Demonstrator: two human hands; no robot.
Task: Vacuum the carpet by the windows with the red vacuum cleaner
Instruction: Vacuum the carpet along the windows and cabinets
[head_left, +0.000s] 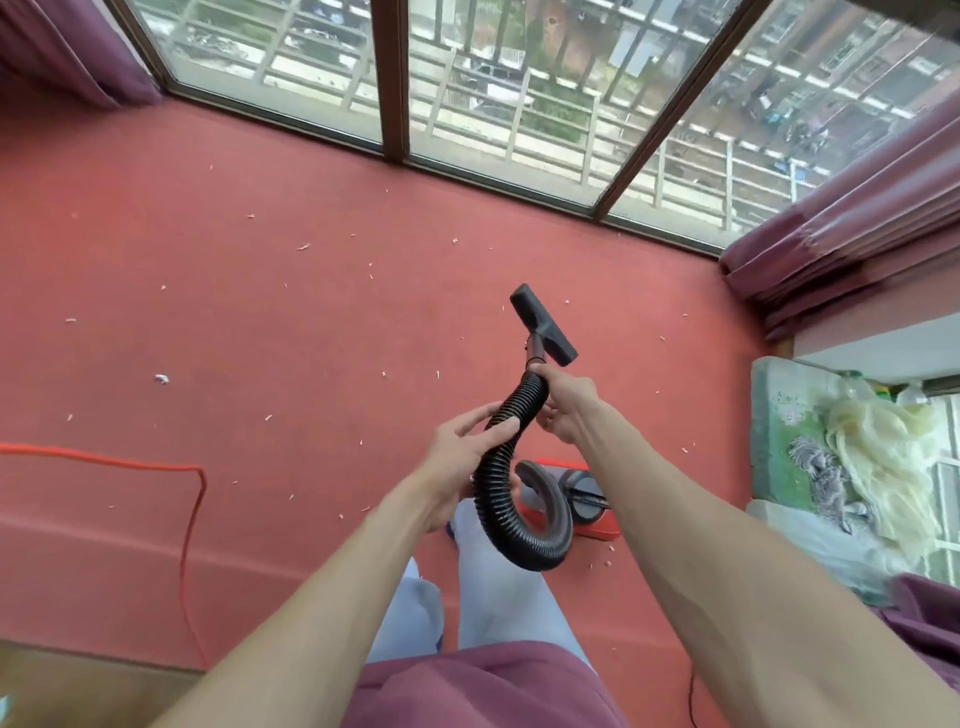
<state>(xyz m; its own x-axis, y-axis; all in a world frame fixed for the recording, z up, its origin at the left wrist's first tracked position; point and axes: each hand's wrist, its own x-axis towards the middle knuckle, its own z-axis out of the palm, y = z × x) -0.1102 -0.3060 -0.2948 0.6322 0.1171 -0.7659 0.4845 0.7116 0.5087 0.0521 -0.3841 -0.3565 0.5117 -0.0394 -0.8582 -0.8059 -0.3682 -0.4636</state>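
Head view is showing the left hand (465, 447) and right hand (566, 408) both gripping the hose (496, 514), with the nozzle (543, 325) seemingly hovering above the carpet (260, 332). Next it likely needs lowering onto the scraps (162, 379).

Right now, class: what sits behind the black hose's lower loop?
The red vacuum cleaner stands on the carpet behind the hose. The loop covers part of it, so its full shape cannot be seen.
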